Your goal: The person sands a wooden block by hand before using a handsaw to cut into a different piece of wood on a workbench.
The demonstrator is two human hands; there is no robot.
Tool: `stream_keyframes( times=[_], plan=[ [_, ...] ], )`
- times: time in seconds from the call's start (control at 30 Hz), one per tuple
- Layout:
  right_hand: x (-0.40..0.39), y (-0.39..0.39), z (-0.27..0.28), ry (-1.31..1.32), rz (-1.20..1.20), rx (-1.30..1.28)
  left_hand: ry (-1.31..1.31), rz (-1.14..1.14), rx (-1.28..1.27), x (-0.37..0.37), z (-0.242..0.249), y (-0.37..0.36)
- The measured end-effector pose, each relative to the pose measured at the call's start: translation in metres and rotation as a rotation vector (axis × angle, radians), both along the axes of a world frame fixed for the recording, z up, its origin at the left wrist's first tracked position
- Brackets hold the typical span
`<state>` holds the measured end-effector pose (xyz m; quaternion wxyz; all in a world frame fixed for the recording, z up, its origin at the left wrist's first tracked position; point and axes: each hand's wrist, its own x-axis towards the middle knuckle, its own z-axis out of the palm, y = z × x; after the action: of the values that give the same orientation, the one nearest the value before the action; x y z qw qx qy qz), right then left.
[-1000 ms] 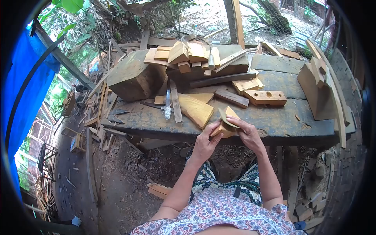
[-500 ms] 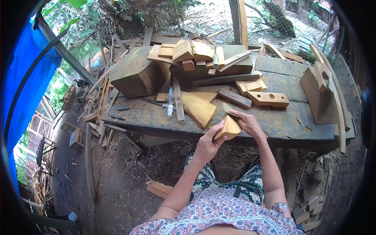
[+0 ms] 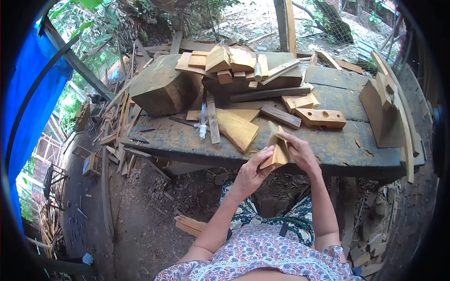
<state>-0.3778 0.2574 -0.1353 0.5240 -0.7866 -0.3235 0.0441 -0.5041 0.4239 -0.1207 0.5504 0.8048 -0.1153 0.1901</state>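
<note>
My left hand (image 3: pixel 252 172) is closed around the lower left side of a small yellowish wood block (image 3: pixel 280 153), held just over the table's front edge. On the block's right side, my right hand (image 3: pixel 301 152) presses a thin tan sheet (image 3: pixel 273 127) that looks like sandpaper; its far end sticks out past the block and is blurred. The fingers partly hide both block and sheet. Just beyond the hands lies a wide, curved yellow wood piece (image 3: pixel 236 129) on the workbench (image 3: pixel 180 143).
A large wood block (image 3: pixel 161 86) stands at the bench's left. Stacked offcuts (image 3: pixel 218 60) and a chisel-like tool (image 3: pixel 258 71) lie at the back. A block with holes (image 3: pixel 321 118) sits to the right, near a leaning board (image 3: pixel 382 114). Scrap strips litter the ground at left.
The wood block has turned in my hands and now shows a narrower, more upright face. My right hand and the sheet have shifted slightly along its side.
</note>
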Motion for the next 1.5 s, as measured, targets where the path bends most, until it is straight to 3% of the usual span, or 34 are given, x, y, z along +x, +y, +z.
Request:
stream_keyframes(
  times=[0.1,0.13,0.27,0.53,0.63,0.73,0.9,1.0,1.1,1.23,1.3,1.43,1.5],
  plan=[
    [0.014,0.001,-0.019,-0.111,-0.038,-0.016,-0.028,-0.023,0.041,0.004,-0.001,-0.002],
    [0.020,-0.001,-0.024,0.038,-0.111,-0.098,-0.031,-0.024,0.042,0.004,0.000,-0.004],
    [0.045,-0.014,-0.072,0.008,-0.166,-0.177,-0.033,-0.031,0.072,0.001,0.003,-0.003],
    [0.003,-0.008,-0.019,-0.006,-0.148,-0.084,0.002,-0.023,-0.033,0.005,0.002,0.004],
    [0.005,-0.007,-0.039,-0.126,-0.102,-0.020,0.060,-0.032,-0.039,0.007,0.004,0.006],
    [0.009,-0.016,-0.045,0.051,-0.220,-0.284,0.049,-0.036,-0.061,0.008,0.000,0.008],
    [-0.005,-0.018,-0.016,0.069,-0.251,-0.281,0.033,-0.104,-0.052,0.006,-0.001,0.005],
    [-0.013,-0.013,-0.004,-0.044,-0.218,-0.001,-0.001,-0.145,-0.009,0.009,-0.005,0.003],
    [-0.023,-0.009,0.009,-0.201,-0.181,0.058,-0.033,-0.118,0.034,0.007,0.000,0.001],
    [-0.023,-0.004,0.007,-0.351,-0.082,-0.074,-0.061,-0.086,0.049,0.006,-0.014,0.001],
    [-0.021,0.001,0.010,-0.354,-0.089,-0.101,0.107,0.033,-0.342,0.002,-0.019,-0.010],
    [-0.024,0.011,0.011,-0.424,-0.163,-0.226,-0.001,0.092,-0.409,0.010,-0.025,-0.018],
    [-0.026,0.013,0.008,-0.455,-0.193,-0.247,-0.085,0.188,-0.252,0.012,-0.027,-0.019]
  ],
)
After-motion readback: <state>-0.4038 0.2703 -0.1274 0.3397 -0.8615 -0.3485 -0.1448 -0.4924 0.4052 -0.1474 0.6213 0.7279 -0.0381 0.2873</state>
